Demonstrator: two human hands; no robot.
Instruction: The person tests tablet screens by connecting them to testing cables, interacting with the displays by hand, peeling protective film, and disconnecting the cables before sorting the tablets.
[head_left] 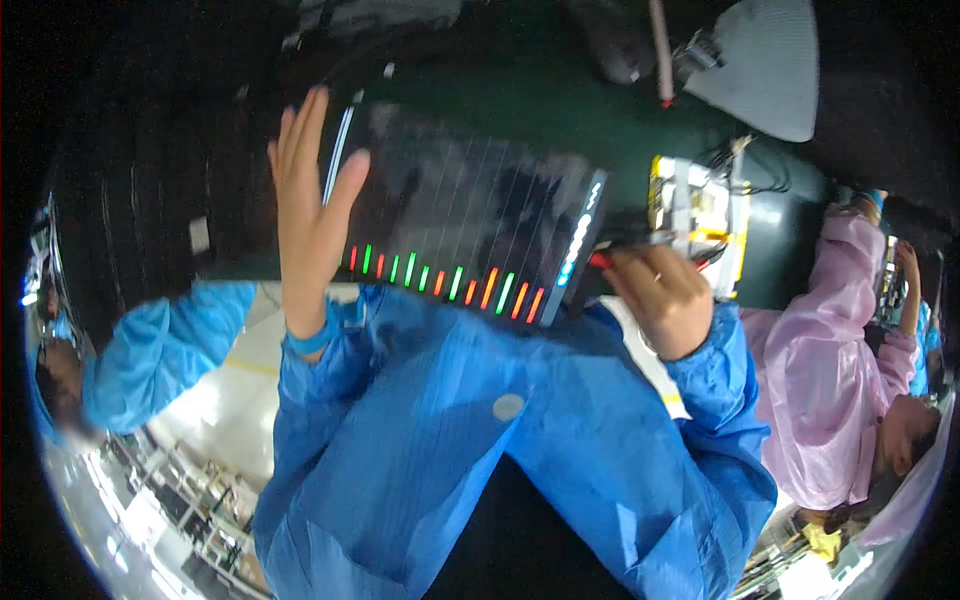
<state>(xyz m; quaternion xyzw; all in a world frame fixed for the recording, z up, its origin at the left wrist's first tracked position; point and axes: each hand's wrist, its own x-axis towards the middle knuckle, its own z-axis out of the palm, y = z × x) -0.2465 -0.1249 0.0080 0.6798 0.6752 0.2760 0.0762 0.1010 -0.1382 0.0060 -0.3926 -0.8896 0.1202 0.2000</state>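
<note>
A dark, glossy flat panel (450, 190) lies in front of me, tilted slightly, with a row of short red and green strips along its near edge. Thin pale lines cross its face, and a light strip with white and blue marks runs down its right side. My left hand (312, 215) is beside the panel's left edge, fingers stretched out, thumb over the corner; whether it touches is unclear. Just past the right edge, my right hand (663, 300) is closed on a slim dark tool with red parts (601, 259). Its fingers hide most of that tool, so its kind is unclear.
A white tray-like object with yellow edges (741, 262) sits beyond my right hand, dark cables (765, 180) behind it. A pale lamp-like shade (765, 70) hangs at the far right. People in pink (825, 370) and light blue (170, 345) are at either side.
</note>
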